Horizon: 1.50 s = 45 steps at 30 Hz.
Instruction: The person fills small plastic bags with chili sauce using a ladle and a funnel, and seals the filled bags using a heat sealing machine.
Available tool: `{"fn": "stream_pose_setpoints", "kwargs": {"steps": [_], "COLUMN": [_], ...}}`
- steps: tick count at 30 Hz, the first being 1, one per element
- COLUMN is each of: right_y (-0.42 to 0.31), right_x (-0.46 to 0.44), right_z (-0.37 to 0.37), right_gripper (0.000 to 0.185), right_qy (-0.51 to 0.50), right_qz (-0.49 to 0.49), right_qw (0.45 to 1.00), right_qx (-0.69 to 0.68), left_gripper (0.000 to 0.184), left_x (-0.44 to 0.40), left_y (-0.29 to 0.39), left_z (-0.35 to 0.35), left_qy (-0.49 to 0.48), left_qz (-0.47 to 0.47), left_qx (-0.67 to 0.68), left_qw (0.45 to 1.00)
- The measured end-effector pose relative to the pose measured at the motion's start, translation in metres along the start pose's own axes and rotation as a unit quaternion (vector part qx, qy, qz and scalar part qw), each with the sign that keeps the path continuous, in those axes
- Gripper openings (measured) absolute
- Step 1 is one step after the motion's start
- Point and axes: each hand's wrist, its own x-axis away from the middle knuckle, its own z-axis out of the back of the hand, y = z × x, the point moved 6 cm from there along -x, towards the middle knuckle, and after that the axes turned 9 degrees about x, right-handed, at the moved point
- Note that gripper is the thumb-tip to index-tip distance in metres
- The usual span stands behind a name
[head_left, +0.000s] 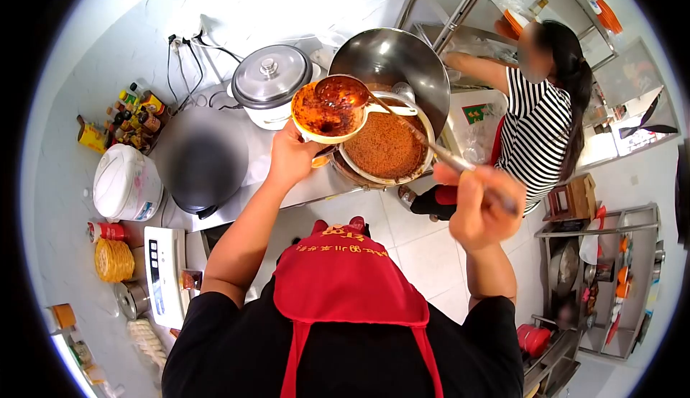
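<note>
My left hand (pixel 290 155) grips a light-coloured bowl (pixel 314 137) smeared inside with red, oily sauce. My right hand (pixel 483 207) is closed around the long handle of a metal ladle (pixel 424 139). The ladle's head, wet with the same dark red sauce, rests over or in the bowl; I cannot tell whether they touch. Just right of the bowl stands a round pot (pixel 429 159) filled with a grainy orange-brown mixture. A white handle (pixel 392 109) crosses above that pot, seemingly joined to the bowl.
A large steel basin (pixel 384 47) and a lidded cooker (pixel 269 74) stand behind. On the left are a dark round pan (pixel 203 161), a white rice cooker (pixel 123 186), sauce bottles (pixel 136 116) and a scale (pixel 164 276). A co-worker (pixel 539 110) in stripes reaches toward shelves at right.
</note>
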Motion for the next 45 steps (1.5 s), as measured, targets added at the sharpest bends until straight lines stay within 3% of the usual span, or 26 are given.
{"fn": "stream_pose_setpoints", "kwargs": {"steps": [1, 3, 5, 10, 14, 17, 21, 26, 30, 32, 35, 42, 45], "right_y": [0.011, 0.035, 0.059, 0.125, 0.173, 0.203, 0.208, 0.201, 0.197, 0.198, 0.203, 0.171, 0.153], "right_x": [0.002, -0.001, 0.002, 0.027, 0.056, 0.093, 0.127, 0.137, 0.137, 0.136, 0.126, 0.065, 0.046], "right_z": [0.004, 0.003, 0.005, 0.018, 0.029, 0.027, 0.004, -0.026, -0.033, -0.028, -0.012, 0.02, 0.025], "right_gripper": [0.024, 0.016, 0.017, 0.02, 0.017, 0.015, 0.017, 0.016, 0.016, 0.015, 0.013, 0.016, 0.015], "right_qy": [0.046, 0.098, 0.152, 0.197, 0.235, 0.22, 0.15, 0.069, 0.056, 0.09, 0.135, 0.156, 0.154], "right_qz": [-0.06, -0.236, -0.345, -0.503, -0.527, -0.494, -0.441, -0.41, -0.421, -0.49, -0.515, -0.451, -0.423], "right_qw": [0.997, 0.961, 0.915, 0.811, 0.785, 0.828, 0.884, 0.907, 0.902, 0.867, 0.846, 0.878, 0.893], "right_qx": [-0.016, -0.104, -0.145, -0.224, -0.227, -0.149, -0.032, 0.064, 0.072, 0.017, -0.022, -0.023, -0.02], "left_gripper": [0.031, 0.03, 0.03, 0.032, 0.032, 0.029, 0.032, 0.024, 0.03, 0.036, 0.034, 0.038, 0.037], "left_x": [-0.001, -0.001, -0.003, 0.002, 0.009, 0.019, 0.038, 0.055, 0.059, 0.06, 0.059, 0.042, 0.034], "left_y": [-0.004, -0.009, -0.017, -0.016, -0.014, -0.02, -0.012, -0.01, -0.027, -0.034, -0.039, -0.054, -0.035], "left_z": [0.0, -0.003, -0.003, -0.008, -0.005, -0.002, -0.003, -0.012, -0.011, -0.012, -0.015, -0.011, -0.018], "left_qy": [-0.013, -0.021, -0.027, -0.043, -0.076, -0.146, -0.141, -0.15, -0.16, -0.169, -0.168, -0.144, -0.179], "left_qz": [0.023, 0.031, 0.034, 0.06, 0.073, 0.072, 0.059, 0.012, 0.037, 0.059, 0.043, 0.069, 0.039], "left_qx": [0.011, 0.035, 0.042, -0.014, -0.027, -0.085, -0.106, -0.12, -0.083, -0.076, -0.049, -0.056, -0.036], "left_qw": [1.0, 0.999, 0.998, 0.997, 0.994, 0.983, 0.983, 0.981, 0.983, 0.981, 0.984, 0.986, 0.982]}}
